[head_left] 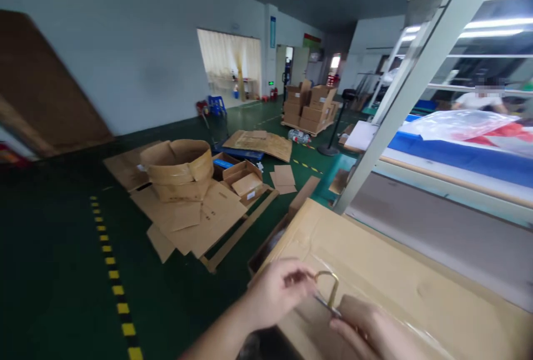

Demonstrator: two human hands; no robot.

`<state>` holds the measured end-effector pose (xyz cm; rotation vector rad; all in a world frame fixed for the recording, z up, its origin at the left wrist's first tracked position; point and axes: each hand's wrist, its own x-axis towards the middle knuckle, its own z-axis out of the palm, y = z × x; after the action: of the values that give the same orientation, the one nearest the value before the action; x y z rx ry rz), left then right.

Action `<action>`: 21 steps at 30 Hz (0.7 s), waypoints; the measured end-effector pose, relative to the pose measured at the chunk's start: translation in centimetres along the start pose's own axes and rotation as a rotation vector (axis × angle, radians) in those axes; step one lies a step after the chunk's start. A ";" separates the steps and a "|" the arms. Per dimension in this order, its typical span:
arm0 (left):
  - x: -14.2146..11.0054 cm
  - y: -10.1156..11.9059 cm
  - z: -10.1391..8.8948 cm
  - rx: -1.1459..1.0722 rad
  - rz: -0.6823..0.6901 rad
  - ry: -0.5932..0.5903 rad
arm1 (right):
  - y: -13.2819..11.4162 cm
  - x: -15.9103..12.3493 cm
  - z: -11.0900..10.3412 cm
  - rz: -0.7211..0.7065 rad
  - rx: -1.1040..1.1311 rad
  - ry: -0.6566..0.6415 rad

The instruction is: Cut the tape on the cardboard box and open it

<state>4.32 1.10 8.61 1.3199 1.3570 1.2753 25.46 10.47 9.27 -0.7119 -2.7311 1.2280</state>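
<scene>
Head view: left hand (277, 293) has its grip closed on the gold-handled scissors (327, 288), at the handle loop. Right hand (370, 329) sits at the blades; its grip cannot be told. Scissors are over the plastic-wrapped cardboard carton (383, 260), near its left edge. Flattened cardboard (200, 221) lies on the green floor (50, 249) beyond.

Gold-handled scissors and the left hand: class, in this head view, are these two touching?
Touching. The head view shows the left hand with its fingers at the loop of the gold-handled scissors, no gap showing, above the film-covered cardboard box.
</scene>
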 end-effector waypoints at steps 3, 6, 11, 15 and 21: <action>-0.6 -4.2 -3.8 0.214 0.099 0.277 | -1.5 1.9 -0.7 0.113 -0.082 0.102; -1.6 -8.7 -5.4 0.275 0.004 0.250 | -2.5 4.5 -1.6 0.207 -0.203 0.156; -3.2 -13.0 -4.3 0.138 0.107 0.104 | -3.2 8.9 -2.0 0.276 -0.304 0.169; -3.2 -14.8 -3.8 0.032 0.234 0.124 | -3.4 10.9 -1.9 0.290 -0.329 0.103; -2.3 -16.0 -3.7 0.090 0.439 0.223 | -3.6 12.2 -1.4 0.330 -0.407 0.142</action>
<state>-1.38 -0.47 -6.86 1.6385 1.3292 1.7136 13.49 14.64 11.26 -1.2762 -2.8445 0.6192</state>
